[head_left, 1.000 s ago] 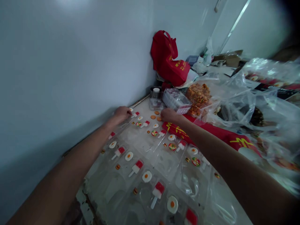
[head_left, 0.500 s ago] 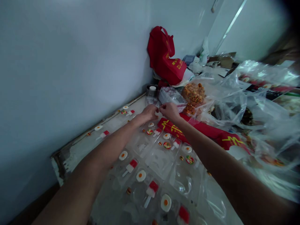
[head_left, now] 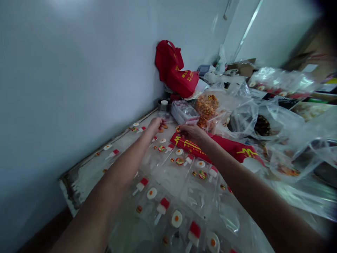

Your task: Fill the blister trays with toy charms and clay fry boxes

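My left hand (head_left: 156, 125) is closed at the table's far end, beside small orange-brown pieces (head_left: 165, 127); what its fingers hold is too small to make out. My right hand (head_left: 194, 133) pinches a small round pizza charm (head_left: 178, 129) above the end of a red strip with yellow print (head_left: 191, 147). Below both hands lie clear plastic trays (head_left: 168, 175) in rows. Set in them are miniature fried eggs (head_left: 176, 219), red-and-white popsicles (head_left: 161, 208), burgers (head_left: 139, 209) and round pizzas (head_left: 179, 161).
A clear box (head_left: 184, 111) and a dark cup-like container with a white top (head_left: 164, 104) stand at the far end. Plastic bags of small orange pieces (head_left: 207, 105) crowd the right. A red bag (head_left: 173, 72) leans on the wall (head_left: 92, 70); packaged trays (head_left: 286, 82) are stacked farther right.
My hands have moved apart from near contact. The round pizza charm now shows at my right fingertips, and orange-brown pieces show beside my left. The view has shifted slightly right.
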